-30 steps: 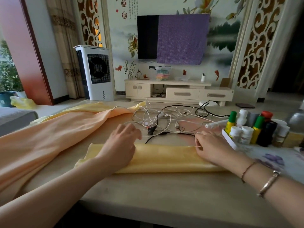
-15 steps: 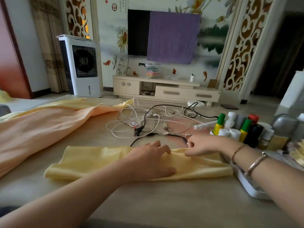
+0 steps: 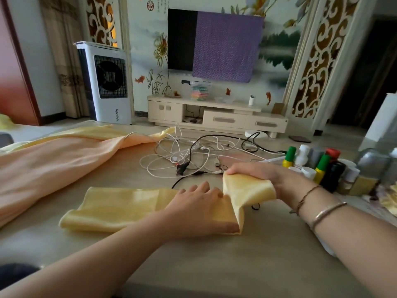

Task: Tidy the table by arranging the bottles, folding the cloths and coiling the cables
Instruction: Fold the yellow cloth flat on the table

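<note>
Yellow cloth (image 3: 120,207) now lifted at its right end: right hand (image 3: 257,177) pinches it, left hand (image 3: 197,203) presses flat. Fold under way; cables (image 3: 182,155) untouched.

Table (image 3: 268,265): folded cloth (image 3: 120,208) front-centre; loose cloth (image 3: 53,160) far left; cables (image 3: 193,155) tangled behind folded cloth; bottles (image 3: 318,166) grouped right, beside cables; TV cabinet (image 3: 217,117) beyond table.

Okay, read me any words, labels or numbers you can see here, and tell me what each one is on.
None can be read for certain.
Wall mural: a red round seal and small columns of characters, too blurred.
Bottles: labels too small.
Air cooler: a mark, illegible.
</note>
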Demonstrator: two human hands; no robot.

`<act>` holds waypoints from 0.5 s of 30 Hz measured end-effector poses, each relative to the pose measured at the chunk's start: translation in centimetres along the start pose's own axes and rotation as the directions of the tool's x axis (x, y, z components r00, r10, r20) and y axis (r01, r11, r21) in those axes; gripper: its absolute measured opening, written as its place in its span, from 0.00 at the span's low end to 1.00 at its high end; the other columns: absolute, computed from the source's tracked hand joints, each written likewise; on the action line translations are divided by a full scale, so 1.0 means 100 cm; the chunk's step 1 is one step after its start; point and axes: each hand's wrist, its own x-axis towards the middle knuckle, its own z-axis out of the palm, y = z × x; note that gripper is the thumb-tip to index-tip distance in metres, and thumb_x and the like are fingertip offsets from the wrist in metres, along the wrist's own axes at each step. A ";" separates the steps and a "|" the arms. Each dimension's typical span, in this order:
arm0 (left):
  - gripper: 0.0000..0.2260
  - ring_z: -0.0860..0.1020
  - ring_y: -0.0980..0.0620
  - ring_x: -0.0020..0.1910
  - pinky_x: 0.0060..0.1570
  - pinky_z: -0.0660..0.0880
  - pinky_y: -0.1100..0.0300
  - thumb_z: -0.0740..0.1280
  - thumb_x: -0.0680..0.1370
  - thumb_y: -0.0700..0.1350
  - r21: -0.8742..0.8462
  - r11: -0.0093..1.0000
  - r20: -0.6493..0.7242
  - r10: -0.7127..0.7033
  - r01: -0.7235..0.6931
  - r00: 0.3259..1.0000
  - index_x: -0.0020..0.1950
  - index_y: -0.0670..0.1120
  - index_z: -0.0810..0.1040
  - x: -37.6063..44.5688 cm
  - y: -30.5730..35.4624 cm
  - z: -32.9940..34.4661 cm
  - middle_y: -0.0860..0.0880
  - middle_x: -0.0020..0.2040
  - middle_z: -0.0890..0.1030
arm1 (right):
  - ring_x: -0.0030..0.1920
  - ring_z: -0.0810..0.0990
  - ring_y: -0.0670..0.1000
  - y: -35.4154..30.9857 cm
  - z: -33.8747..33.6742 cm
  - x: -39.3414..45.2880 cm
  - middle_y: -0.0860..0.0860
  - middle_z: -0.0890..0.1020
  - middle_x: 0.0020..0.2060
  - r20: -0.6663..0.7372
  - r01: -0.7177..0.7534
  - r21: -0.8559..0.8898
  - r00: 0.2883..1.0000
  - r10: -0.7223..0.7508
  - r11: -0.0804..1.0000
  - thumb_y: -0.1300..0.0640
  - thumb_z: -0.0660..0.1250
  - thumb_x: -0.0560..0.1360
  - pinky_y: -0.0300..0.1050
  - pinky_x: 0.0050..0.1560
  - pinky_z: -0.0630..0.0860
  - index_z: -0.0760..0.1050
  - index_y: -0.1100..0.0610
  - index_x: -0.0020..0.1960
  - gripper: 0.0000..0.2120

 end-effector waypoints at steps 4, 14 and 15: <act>0.34 0.71 0.53 0.58 0.58 0.67 0.59 0.67 0.68 0.70 -0.156 0.988 0.052 -0.001 0.009 0.999 0.67 0.55 0.65 -0.005 -0.006 -0.012 0.55 0.55 0.68 | 0.29 0.80 0.50 0.003 0.021 0.008 0.54 0.80 0.31 0.001 -0.013 0.148 1.000 0.013 0.989 0.54 0.66 0.76 0.39 0.30 0.77 0.75 0.58 0.43 0.07; 0.21 0.82 0.49 0.33 0.36 0.81 0.56 0.58 0.80 0.60 -0.878 0.283 0.286 -0.335 0.386 0.898 0.50 0.43 0.78 -0.017 -0.047 -0.060 0.45 0.39 0.82 | 0.37 0.85 0.53 0.001 0.050 0.014 0.57 0.85 0.41 0.159 -0.064 0.199 0.987 0.032 0.978 0.38 0.54 0.79 0.37 0.24 0.75 0.73 0.59 0.54 0.24; 0.23 0.82 0.49 0.33 0.34 0.81 0.57 0.58 0.78 0.63 -0.857 0.317 0.293 -0.348 0.406 0.891 0.49 0.44 0.79 -0.018 -0.048 -0.060 0.45 0.41 0.83 | 0.38 0.85 0.54 0.002 0.053 0.012 0.58 0.85 0.43 0.149 -0.050 0.168 0.988 0.025 0.985 0.37 0.51 0.80 0.37 0.25 0.75 0.72 0.60 0.56 0.27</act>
